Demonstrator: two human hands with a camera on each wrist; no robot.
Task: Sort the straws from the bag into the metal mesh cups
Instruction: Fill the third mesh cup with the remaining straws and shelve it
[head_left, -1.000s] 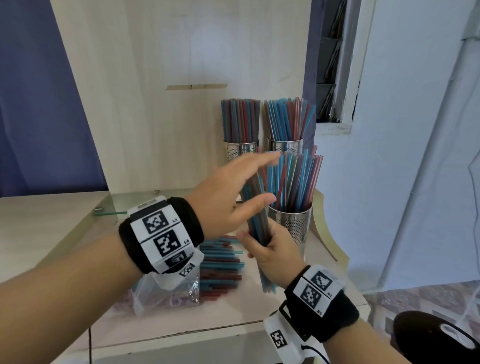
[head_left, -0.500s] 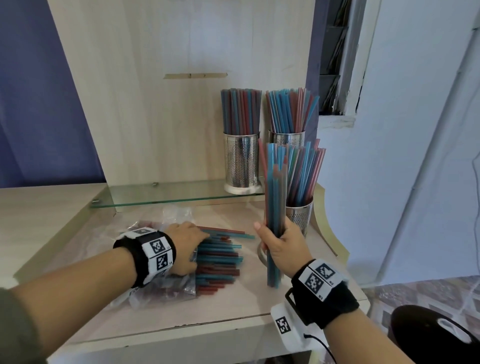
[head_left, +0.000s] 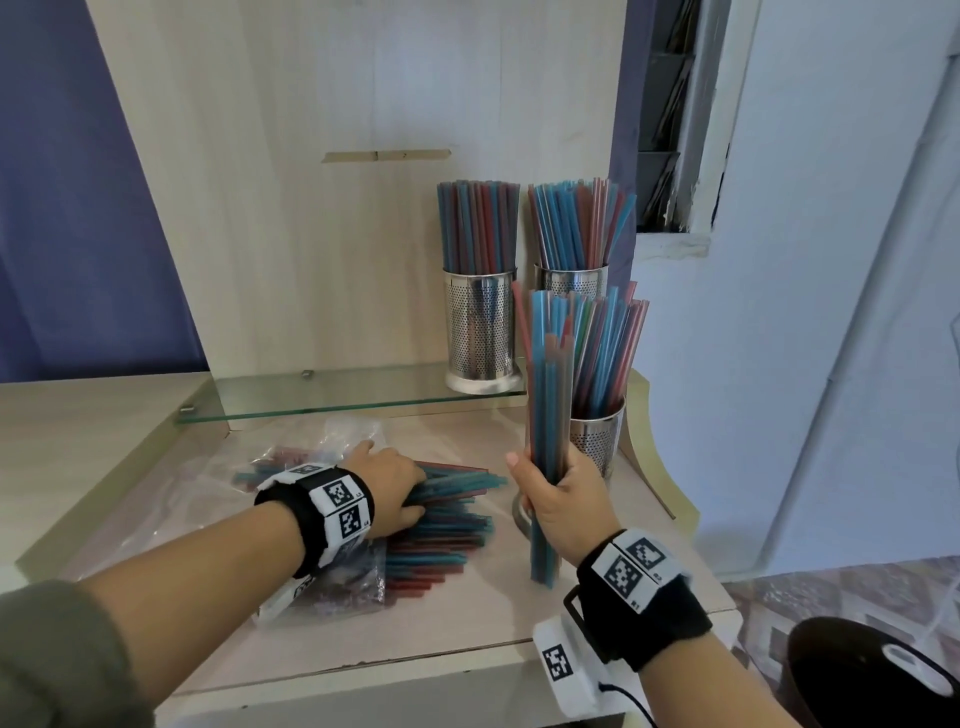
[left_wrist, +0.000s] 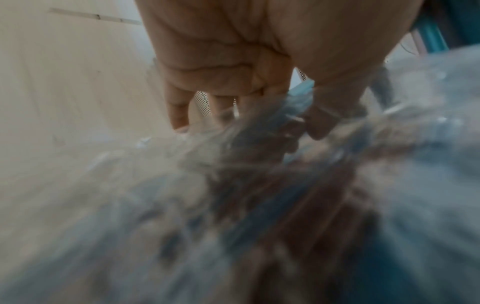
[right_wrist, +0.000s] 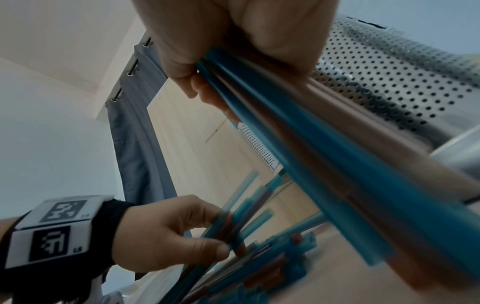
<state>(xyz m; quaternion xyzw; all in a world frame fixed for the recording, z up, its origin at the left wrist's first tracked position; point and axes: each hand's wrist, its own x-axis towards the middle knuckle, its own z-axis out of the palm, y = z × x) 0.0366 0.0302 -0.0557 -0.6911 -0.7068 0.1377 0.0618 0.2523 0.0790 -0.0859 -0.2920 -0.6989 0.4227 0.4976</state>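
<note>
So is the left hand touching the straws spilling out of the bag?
Touching. The right wrist view shows the left hand pinching several straws from the pile.

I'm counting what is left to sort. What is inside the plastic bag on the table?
The plastic bag holds blue and red straws, lying flat and spilling from its mouth. The left hand grips some there. The arm and crumpled plastic hide the rest, so no count.

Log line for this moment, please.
right hand: holds upright straw bundle beside front cup | left hand: pinches straws from pile by bag | cups: three, all holding straws
</note>
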